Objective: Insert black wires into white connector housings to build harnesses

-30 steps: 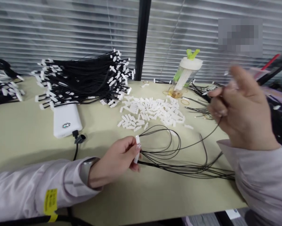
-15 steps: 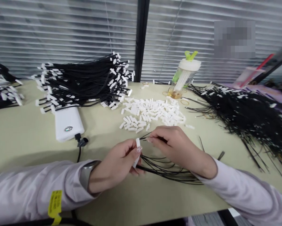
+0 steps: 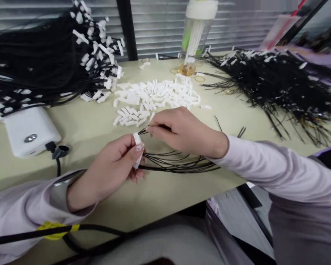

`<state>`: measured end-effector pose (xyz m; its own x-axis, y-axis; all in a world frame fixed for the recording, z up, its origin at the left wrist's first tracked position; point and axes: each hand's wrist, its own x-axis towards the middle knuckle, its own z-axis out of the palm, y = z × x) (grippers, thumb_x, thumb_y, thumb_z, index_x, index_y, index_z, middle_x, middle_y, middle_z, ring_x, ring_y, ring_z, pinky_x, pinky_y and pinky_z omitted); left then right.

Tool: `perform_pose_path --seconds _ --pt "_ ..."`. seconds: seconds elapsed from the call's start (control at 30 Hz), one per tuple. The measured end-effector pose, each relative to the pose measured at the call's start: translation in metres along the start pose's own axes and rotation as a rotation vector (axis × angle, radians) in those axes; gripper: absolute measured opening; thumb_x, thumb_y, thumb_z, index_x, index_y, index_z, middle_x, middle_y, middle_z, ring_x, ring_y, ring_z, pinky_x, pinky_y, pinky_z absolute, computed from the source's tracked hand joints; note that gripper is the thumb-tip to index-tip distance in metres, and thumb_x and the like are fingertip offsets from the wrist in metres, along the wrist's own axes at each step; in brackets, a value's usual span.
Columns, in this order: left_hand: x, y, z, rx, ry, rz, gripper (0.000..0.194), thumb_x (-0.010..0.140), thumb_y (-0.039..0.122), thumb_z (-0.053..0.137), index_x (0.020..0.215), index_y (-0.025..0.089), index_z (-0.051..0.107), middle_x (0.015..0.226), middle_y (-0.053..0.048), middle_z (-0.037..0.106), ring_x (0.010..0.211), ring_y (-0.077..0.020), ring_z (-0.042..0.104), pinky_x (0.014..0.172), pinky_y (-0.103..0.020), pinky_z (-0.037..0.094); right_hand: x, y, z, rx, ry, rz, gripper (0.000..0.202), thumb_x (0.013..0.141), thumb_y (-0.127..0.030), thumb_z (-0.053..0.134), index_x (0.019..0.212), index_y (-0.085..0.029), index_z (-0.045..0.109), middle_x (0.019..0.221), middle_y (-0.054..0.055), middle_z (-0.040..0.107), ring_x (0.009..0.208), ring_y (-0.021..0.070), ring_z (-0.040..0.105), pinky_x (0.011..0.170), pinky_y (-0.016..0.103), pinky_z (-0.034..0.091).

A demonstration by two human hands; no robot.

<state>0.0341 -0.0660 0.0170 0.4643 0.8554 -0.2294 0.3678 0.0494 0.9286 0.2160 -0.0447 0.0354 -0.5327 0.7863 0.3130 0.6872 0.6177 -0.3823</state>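
At the far left, a thick bundle of black wires [image 3: 41,55] with white ends lies behind a white box [image 3: 32,132], whose black plug [image 3: 60,151] points towards my work; I'd swing my left sleeve wide of it. The left hand [image 3: 104,169] pinches a white connector [image 3: 137,139] between thumb and fingers, tilted just above the tabletop [image 3: 159,195]. I would make this the steady hand, gripping the body by its sides so that the near end stays open to view, and firmly enough that it cannot twist.

Thin wires run out from the connector's right side: a few at its upper end [image 3: 143,130], and a looser fan of black wires [image 3: 176,169] lower down. Beyond, loose white pieces [image 3: 159,94] lie in a heap; I'd avoid brushing them. The right hand [image 3: 182,132] has thumb and forefinger closed around the upper wires, near the connector. A light pinch, close in and in line with the slots, should stop them bending, I judge; tugging the fan could strain it. I cannot make out how the tips sit.

Further right stand a clear container [image 3: 200,33] and, beyond it, a dark wire heap [image 3: 287,84], both well apart from my fingers.
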Motion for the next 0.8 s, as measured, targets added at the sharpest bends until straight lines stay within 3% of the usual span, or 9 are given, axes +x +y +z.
perform_pose_path --seconds 0.2,0.8 --pt "-0.0005 0.0020 -0.0001 0.044 -0.007 -0.001 0.020 0.082 0.032 0.043 0.066 0.019 0.042 0.055 0.005 0.049 0.043 -0.0081 0.053 0.037 -0.016 0.043 -0.0011 -0.0028 0.0010 -0.023 0.021 0.010 0.025 0.083 -0.023 0.039 0.069 -0.014 0.058 0.067 0.000 0.056 0.062 0.0085 0.047 0.062 0.021 0.029" --pt "-0.0032 0.0011 -0.0021 -0.096 -0.147 0.046 0.018 0.084 0.030 0.039 0.070 0.019 0.040 0.057 0.007 0.047 0.046 -0.0064 0.051 0.044 -0.017 0.042 -0.0038 -0.0084 0.0046 0.044 0.060 -0.091 0.017 0.080 -0.015 0.045 0.063 -0.014 0.048 0.056 -0.004 0.044 0.052 0.0052 0.037 0.054 0.019 0.028"
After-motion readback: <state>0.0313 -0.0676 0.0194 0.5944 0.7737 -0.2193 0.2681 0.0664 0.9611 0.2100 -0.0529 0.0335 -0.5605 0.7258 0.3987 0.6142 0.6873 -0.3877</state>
